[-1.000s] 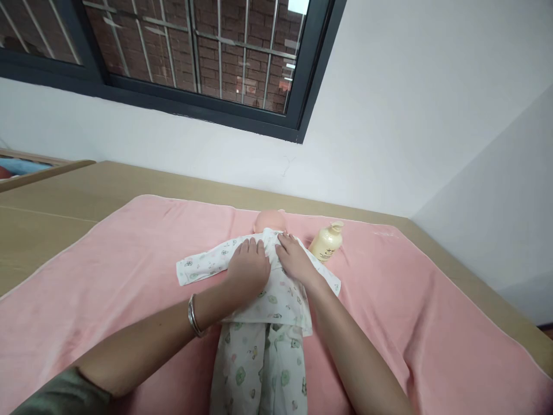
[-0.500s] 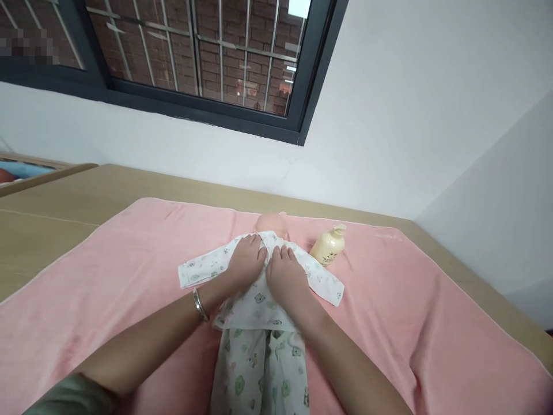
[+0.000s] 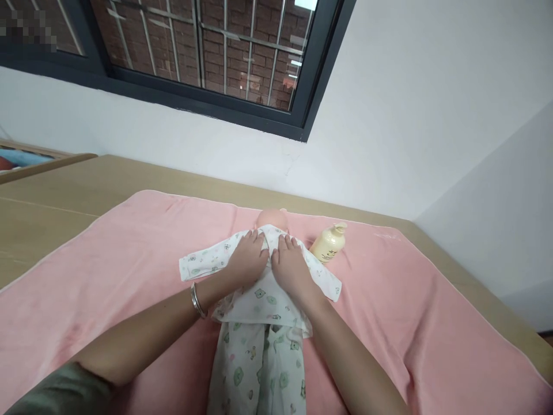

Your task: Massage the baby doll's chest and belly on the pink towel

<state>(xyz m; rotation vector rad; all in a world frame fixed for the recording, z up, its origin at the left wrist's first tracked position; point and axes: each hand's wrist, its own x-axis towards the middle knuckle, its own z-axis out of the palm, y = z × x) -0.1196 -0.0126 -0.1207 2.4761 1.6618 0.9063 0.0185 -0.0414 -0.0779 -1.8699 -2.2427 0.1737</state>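
A baby doll [image 3: 272, 219] lies on a pink blanket, its head at the far end. It is dressed in a white patterned top [image 3: 268, 297] with both sleeves spread sideways, and matching trousers [image 3: 242, 369] that run out at the bottom edge. My left hand [image 3: 248, 259] rests open and flat on the upper left part of the top. On the upper right part lies my right hand [image 3: 291, 265], palm down with the fingers stretched out. Neither hand grips anything. Its face is not in view, and my hands hide the middle of the upper body.
A pale yellow pump bottle [image 3: 330, 242] stands right of the doll, close to its sleeve. The blanket [image 3: 151, 242] covers much of a wooden surface [image 3: 78, 184]. Behind are a white wall [image 3: 389, 115] and a dark-framed window [image 3: 276, 124] with bars.
My right hand has slid slightly up and to the right, its fingers now straighter. The left hand stays on the top, a little higher in view. The view has shifted slightly.
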